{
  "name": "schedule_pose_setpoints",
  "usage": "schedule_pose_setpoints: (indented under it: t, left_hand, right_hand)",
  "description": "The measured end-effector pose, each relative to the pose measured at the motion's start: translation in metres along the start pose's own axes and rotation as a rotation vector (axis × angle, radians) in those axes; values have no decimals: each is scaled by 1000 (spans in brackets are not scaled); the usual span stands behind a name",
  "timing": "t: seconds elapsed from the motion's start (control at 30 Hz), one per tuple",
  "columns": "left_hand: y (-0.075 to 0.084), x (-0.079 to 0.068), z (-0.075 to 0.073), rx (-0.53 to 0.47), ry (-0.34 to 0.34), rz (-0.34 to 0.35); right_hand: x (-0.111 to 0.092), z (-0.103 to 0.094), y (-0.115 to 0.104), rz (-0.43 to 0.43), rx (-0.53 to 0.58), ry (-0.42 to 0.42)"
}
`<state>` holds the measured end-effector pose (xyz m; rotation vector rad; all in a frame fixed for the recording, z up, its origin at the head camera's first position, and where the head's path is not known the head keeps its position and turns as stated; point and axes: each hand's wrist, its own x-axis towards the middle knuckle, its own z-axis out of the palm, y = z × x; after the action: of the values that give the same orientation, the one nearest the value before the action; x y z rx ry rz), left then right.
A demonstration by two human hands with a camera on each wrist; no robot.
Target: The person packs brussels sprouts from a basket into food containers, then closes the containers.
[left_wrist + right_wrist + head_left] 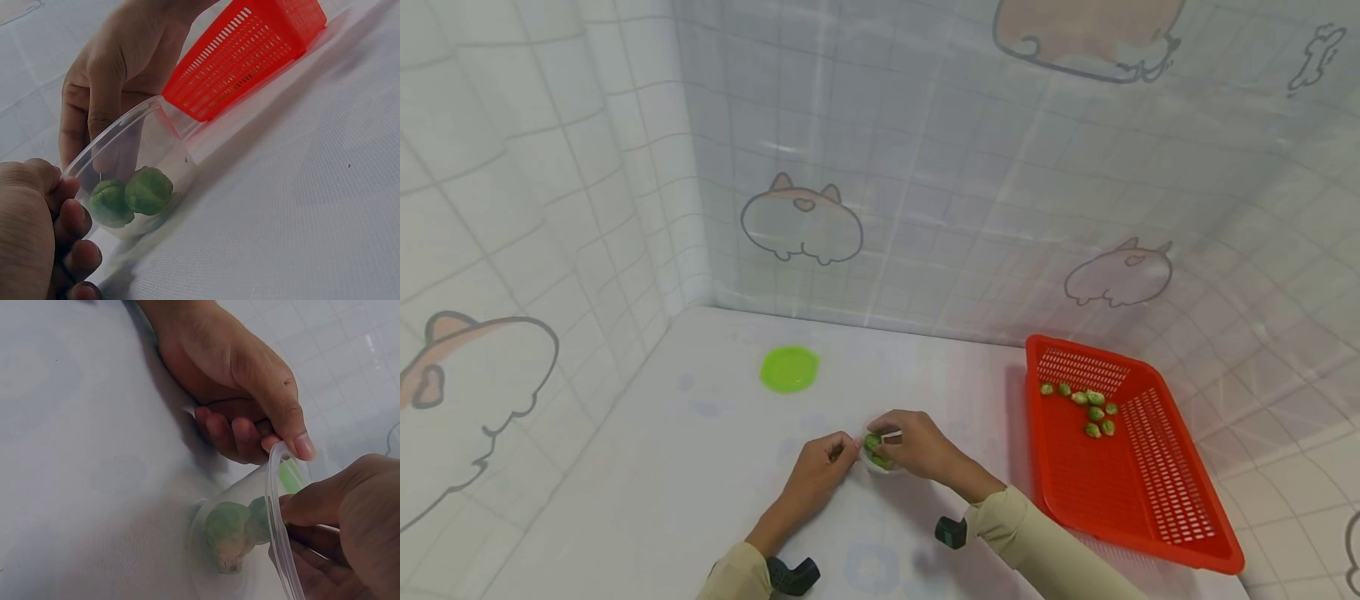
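Note:
A clear plastic bowl (pixel 178 147) stands on the white-covered table, with Brussels sprouts (pixel 149 190) inside. My left hand (pixel 820 468) pinches its rim between thumb and curled fingers on the left side; the right wrist view shows the thumb (pixel 304 447) over the rim. From the other side my right hand (pixel 919 448) reaches into the bowl, thumb and fingers around a Brussels sprout (pixel 872 442). Another sprout (pixel 226 528) lies beside it at the bottom. Part of the right fingers is hidden behind the bowl wall and the sprouts.
To the right stands a red perforated basket (pixel 1090 492) holding several Brussels sprouts (pixel 1096 399). A bright green round lid-like disc (pixel 789 369) lies on the table (pixel 715 433), farther back and left. Patterned curtains (pixel 910 167) close off the back and sides.

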<state>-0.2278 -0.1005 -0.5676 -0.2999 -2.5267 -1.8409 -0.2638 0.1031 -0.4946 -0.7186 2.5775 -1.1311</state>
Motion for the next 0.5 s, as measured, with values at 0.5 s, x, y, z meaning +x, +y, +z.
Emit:
schedule_pose_setpoints:
  t: [0.5]
  left_hand:
    - [-1,0,1,19,19,7]
  right_hand:
    - [-6,-6,1,6,53,14]
